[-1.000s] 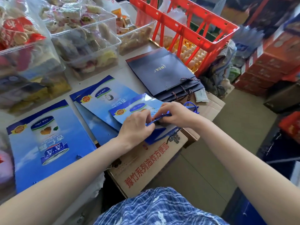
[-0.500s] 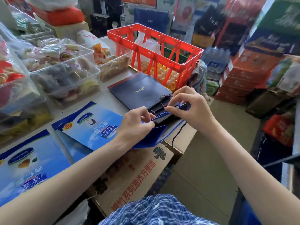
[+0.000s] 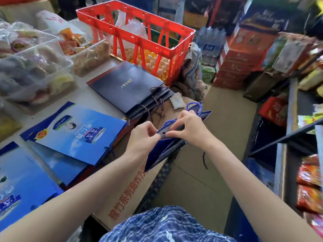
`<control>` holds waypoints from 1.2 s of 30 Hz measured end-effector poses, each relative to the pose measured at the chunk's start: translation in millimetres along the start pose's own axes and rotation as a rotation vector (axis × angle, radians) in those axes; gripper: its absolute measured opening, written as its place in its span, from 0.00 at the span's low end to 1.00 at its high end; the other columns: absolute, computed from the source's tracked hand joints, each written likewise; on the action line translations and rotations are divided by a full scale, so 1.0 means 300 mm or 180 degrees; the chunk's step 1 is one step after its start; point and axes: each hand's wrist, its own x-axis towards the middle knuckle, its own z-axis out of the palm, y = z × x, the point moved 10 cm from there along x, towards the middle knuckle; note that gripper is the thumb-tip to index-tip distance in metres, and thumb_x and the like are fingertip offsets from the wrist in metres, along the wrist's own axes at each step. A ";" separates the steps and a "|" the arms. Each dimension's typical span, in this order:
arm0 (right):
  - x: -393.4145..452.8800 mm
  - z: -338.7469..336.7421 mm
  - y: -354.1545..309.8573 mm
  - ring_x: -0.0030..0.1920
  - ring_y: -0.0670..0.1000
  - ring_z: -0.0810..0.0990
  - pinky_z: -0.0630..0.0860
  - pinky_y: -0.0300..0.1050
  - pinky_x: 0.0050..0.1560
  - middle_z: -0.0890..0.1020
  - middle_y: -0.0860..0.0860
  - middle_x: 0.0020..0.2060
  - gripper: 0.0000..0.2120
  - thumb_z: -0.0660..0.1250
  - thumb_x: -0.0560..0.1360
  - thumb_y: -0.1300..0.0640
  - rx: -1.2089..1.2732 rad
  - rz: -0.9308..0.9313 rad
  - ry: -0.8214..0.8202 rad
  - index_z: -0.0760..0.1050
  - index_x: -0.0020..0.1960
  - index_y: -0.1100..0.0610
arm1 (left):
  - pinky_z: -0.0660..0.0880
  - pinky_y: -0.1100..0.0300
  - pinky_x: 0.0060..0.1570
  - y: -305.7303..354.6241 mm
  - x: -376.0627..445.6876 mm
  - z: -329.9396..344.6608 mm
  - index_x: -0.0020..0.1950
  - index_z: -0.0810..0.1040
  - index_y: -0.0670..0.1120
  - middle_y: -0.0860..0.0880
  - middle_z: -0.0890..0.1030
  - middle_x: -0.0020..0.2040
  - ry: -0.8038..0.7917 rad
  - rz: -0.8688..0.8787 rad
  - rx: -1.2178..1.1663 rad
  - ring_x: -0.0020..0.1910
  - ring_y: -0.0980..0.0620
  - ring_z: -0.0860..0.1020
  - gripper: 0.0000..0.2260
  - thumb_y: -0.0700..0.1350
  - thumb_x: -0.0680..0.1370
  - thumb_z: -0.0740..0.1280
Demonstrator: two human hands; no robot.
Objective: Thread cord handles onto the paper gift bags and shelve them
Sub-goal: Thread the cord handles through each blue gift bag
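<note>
Threading the cord on a blue gift bag

Both hands hold the blue gift bag [image 3: 162, 151] above the table's [image 3: 90, 100] edge: left hand [image 3: 143, 137] fingers pinching its punched rim, right hand [image 3: 190, 128] fingers pinching the blue cord [image 3: 194, 106]. Next, probably, feed the cord end through the hole. Finished dark bags [image 3: 129, 88] lie nearby; shop stock crowds round.

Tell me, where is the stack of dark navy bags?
In the head view, the stack of dark navy bags lies centre-left on the table, just before the red crate.
</note>
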 end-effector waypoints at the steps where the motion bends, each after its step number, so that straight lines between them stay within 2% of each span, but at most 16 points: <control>1: 0.002 0.047 0.023 0.49 0.49 0.69 0.69 0.55 0.59 0.68 0.42 0.35 0.10 0.75 0.66 0.48 0.0017 0.0140 -0.0121 0.84 0.43 0.54 | 0.67 0.62 0.34 -0.035 -0.003 0.011 0.35 0.72 0.48 0.50 0.76 0.35 0.0008 -0.0057 0.0081 0.36 0.53 0.73 0.09 0.42 0.73 0.69; 4: 0.017 0.175 0.057 0.44 0.51 0.74 0.73 0.55 0.54 0.70 0.42 0.32 0.10 0.75 0.67 0.48 0.0066 0.0430 -0.0419 0.83 0.40 0.54 | 0.69 0.60 0.35 -0.130 -0.012 0.023 0.38 0.74 0.46 0.51 0.76 0.36 0.0012 -0.0276 0.0217 0.37 0.52 0.74 0.07 0.43 0.74 0.69; 6: 0.033 0.238 0.041 0.41 0.52 0.74 0.70 0.50 0.52 0.71 0.44 0.29 0.11 0.74 0.68 0.47 0.0052 0.0432 -0.0557 0.82 0.37 0.55 | 0.68 0.62 0.34 -0.173 -0.020 0.011 0.39 0.74 0.44 0.52 0.76 0.36 0.0055 -0.0381 0.0225 0.37 0.54 0.73 0.06 0.44 0.74 0.69; 8: 0.055 0.274 0.005 0.42 0.50 0.71 0.65 0.49 0.53 0.70 0.43 0.30 0.11 0.71 0.71 0.48 -0.0012 0.0316 -0.0618 0.82 0.39 0.56 | 0.65 0.65 0.32 -0.201 -0.024 -0.013 0.39 0.73 0.46 0.53 0.74 0.35 0.0120 -0.0462 0.0160 0.36 0.57 0.72 0.07 0.45 0.75 0.68; 12: 0.107 0.300 -0.086 0.47 0.49 0.69 0.64 0.51 0.58 0.71 0.48 0.38 0.09 0.69 0.73 0.53 -0.0091 -0.0071 -0.0490 0.83 0.43 0.57 | 0.63 0.64 0.31 -0.254 -0.017 -0.073 0.38 0.72 0.47 0.51 0.74 0.36 0.0251 -0.0697 0.0054 0.36 0.56 0.72 0.09 0.46 0.75 0.68; 15: 0.132 0.326 -0.141 0.47 0.49 0.68 0.66 0.53 0.60 0.72 0.50 0.40 0.08 0.69 0.74 0.56 -0.0044 -0.0250 -0.0515 0.82 0.43 0.60 | 0.64 0.67 0.31 -0.297 -0.015 -0.109 0.37 0.70 0.49 0.52 0.75 0.37 0.0336 -0.0868 -0.0082 0.37 0.57 0.73 0.10 0.45 0.75 0.68; 19: 0.148 0.347 -0.175 0.46 0.50 0.69 0.68 0.54 0.59 0.72 0.51 0.40 0.07 0.69 0.73 0.59 0.0050 -0.0400 -0.0610 0.82 0.41 0.62 | 0.64 0.68 0.31 -0.318 -0.003 -0.136 0.37 0.70 0.48 0.53 0.75 0.36 0.0412 -0.0820 -0.0019 0.37 0.58 0.74 0.10 0.45 0.75 0.69; 23: 0.160 0.362 -0.172 0.46 0.51 0.70 0.69 0.50 0.54 0.72 0.51 0.38 0.08 0.69 0.73 0.59 0.0028 -0.0478 -0.0663 0.80 0.37 0.62 | 0.66 0.68 0.32 -0.345 0.021 -0.138 0.41 0.72 0.45 0.51 0.76 0.37 0.0408 -0.0818 0.0065 0.38 0.55 0.75 0.07 0.43 0.75 0.68; 25: 0.173 0.350 -0.160 0.43 0.51 0.69 0.67 0.45 0.48 0.69 0.47 0.34 0.09 0.71 0.72 0.59 0.0180 -0.0451 -0.0575 0.78 0.35 0.62 | 0.66 0.64 0.32 -0.389 0.030 -0.176 0.38 0.70 0.45 0.51 0.74 0.35 0.0581 -0.0980 0.0048 0.38 0.51 0.73 0.07 0.40 0.74 0.67; 27: 0.199 0.321 -0.151 0.42 0.50 0.68 0.64 0.42 0.46 0.67 0.43 0.32 0.09 0.72 0.71 0.58 0.0221 -0.0457 -0.0382 0.79 0.35 0.62 | 0.66 0.61 0.34 -0.414 0.051 -0.201 0.36 0.69 0.46 0.52 0.72 0.33 0.0558 -0.1041 -0.0029 0.36 0.51 0.71 0.10 0.40 0.73 0.68; 29: 0.223 0.303 -0.155 0.43 0.49 0.67 0.63 0.43 0.50 0.67 0.44 0.32 0.10 0.73 0.70 0.54 -0.0008 -0.0522 -0.0328 0.79 0.35 0.60 | 0.67 0.62 0.35 -0.404 0.073 -0.192 0.36 0.70 0.47 0.52 0.73 0.35 0.0265 -0.0968 0.0046 0.36 0.54 0.71 0.10 0.42 0.73 0.69; 32: 0.239 0.270 -0.159 0.43 0.48 0.67 0.61 0.44 0.55 0.70 0.47 0.35 0.12 0.73 0.70 0.50 -0.0160 -0.0575 -0.0306 0.74 0.33 0.55 | 0.68 0.62 0.40 -0.412 0.091 -0.177 0.43 0.73 0.48 0.50 0.78 0.43 -0.0099 -0.0997 -0.0014 0.44 0.53 0.76 0.05 0.41 0.74 0.69; 34: 0.246 0.205 -0.117 0.40 0.48 0.69 0.66 0.41 0.50 0.74 0.50 0.36 0.11 0.73 0.70 0.53 0.0288 -0.0423 -0.0033 0.77 0.34 0.59 | 0.70 0.62 0.42 -0.429 0.089 -0.180 0.48 0.75 0.48 0.50 0.79 0.46 -0.0232 -0.1060 -0.0265 0.47 0.52 0.77 0.07 0.39 0.74 0.69; 36: 0.250 0.133 -0.025 0.36 0.47 0.72 0.67 0.32 0.40 0.76 0.52 0.36 0.09 0.72 0.71 0.55 0.0702 -0.0054 0.0341 0.80 0.38 0.62 | 0.71 0.62 0.44 -0.429 0.091 -0.210 0.49 0.75 0.51 0.53 0.79 0.45 -0.0159 -0.1000 -0.0408 0.47 0.54 0.77 0.08 0.40 0.73 0.70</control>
